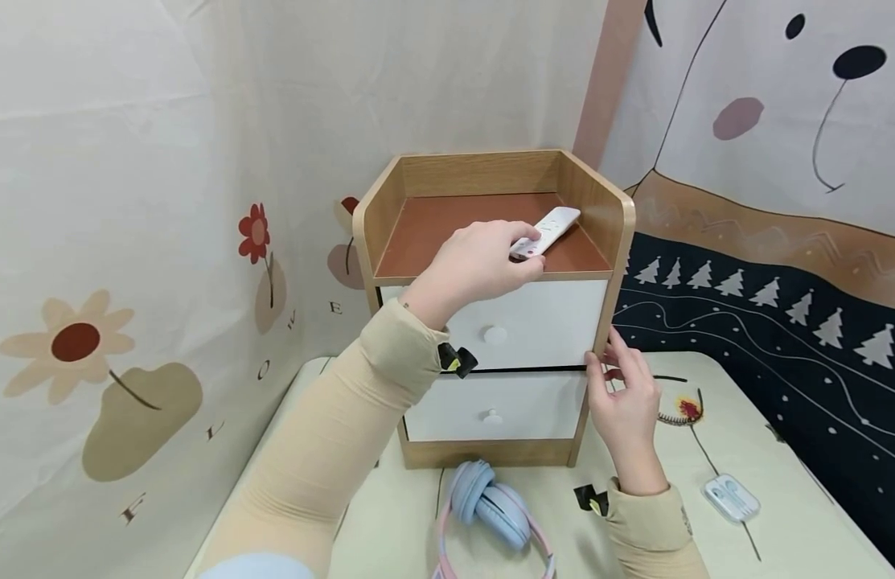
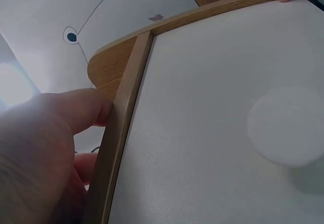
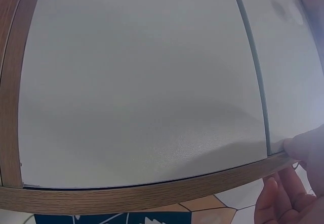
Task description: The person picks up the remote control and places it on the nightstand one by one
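- Your left hand (image 1: 483, 257) pinches the near end of the white remote (image 1: 556, 227) between thumb and fingers, at the right of the tray (image 1: 447, 225) atop the wooden cabinet (image 1: 483, 454); I cannot tell whether the remote touches the tray.
- Your right hand (image 1: 628, 398) holds the right side panel (image 1: 606, 314), thumb in front, fingers behind.
- The pinch covers only that near end, so a loose grip could let the remote swing or slip.
- Its far end points at the right wall (image 1: 595, 193); pushing far or right could knock it there.
- Your wrist lies by the near lip (image 1: 563, 276); pulling low could catch the remote on it.
- The black tab (image 1: 465, 362) on your left sleeve is near the upper knob (image 1: 494, 334) and might snag.
- Tugging the panel near could shove the cabinet into the headphones (image 1: 501, 519).
- The tray has room to the left, walled left, right and far; above is unobstructed.
- Right of your right hand, mind the small case (image 1: 732, 498).
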Demonstrator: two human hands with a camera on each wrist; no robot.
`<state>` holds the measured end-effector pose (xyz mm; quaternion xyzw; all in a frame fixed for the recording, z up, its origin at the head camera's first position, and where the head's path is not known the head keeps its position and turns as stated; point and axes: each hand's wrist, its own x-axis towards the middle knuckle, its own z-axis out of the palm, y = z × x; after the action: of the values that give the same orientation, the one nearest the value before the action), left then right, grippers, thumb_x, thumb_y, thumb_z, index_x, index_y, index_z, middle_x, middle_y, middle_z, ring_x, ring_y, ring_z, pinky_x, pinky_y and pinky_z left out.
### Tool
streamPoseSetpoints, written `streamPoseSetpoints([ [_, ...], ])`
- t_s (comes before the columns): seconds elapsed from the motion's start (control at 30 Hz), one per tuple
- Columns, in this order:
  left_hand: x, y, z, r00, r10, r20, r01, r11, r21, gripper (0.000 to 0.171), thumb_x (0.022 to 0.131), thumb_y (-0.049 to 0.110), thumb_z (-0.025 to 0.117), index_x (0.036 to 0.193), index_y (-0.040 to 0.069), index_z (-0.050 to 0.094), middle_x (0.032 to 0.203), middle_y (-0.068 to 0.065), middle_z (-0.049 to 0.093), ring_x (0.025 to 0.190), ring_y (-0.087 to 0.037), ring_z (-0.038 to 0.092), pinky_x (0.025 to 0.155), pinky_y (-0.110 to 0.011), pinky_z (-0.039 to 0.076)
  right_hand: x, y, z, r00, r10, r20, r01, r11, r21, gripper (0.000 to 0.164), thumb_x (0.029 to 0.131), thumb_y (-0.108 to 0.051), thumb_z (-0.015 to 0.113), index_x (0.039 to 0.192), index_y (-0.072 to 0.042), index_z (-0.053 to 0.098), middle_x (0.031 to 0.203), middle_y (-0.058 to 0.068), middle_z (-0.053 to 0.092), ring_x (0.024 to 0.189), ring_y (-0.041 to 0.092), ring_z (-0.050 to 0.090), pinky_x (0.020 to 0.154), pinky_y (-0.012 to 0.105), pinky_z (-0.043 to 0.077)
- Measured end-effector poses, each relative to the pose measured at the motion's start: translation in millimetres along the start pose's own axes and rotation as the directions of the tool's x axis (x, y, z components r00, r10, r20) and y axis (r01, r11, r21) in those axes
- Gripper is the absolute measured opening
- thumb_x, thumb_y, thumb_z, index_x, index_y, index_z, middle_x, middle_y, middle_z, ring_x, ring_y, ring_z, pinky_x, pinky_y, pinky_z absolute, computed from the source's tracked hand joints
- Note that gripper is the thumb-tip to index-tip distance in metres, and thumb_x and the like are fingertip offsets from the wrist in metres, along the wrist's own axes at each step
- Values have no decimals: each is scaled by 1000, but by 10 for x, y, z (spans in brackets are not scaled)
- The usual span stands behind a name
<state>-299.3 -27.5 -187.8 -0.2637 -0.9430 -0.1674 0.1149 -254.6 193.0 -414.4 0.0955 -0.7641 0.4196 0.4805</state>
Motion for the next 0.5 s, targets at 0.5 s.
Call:
streamPoseSetpoints([
  [0.5,39,-50,14,1000,3,7,-3,1000,-21,53,101,44,60,153,34,64,142,10,72,110,-13,64,95,-37,54,5,14,-1,1000,0,1,0,1000,6,52,99,2,76,150,1,65,109,27,73,105,-23,54,82,-2,45],
])
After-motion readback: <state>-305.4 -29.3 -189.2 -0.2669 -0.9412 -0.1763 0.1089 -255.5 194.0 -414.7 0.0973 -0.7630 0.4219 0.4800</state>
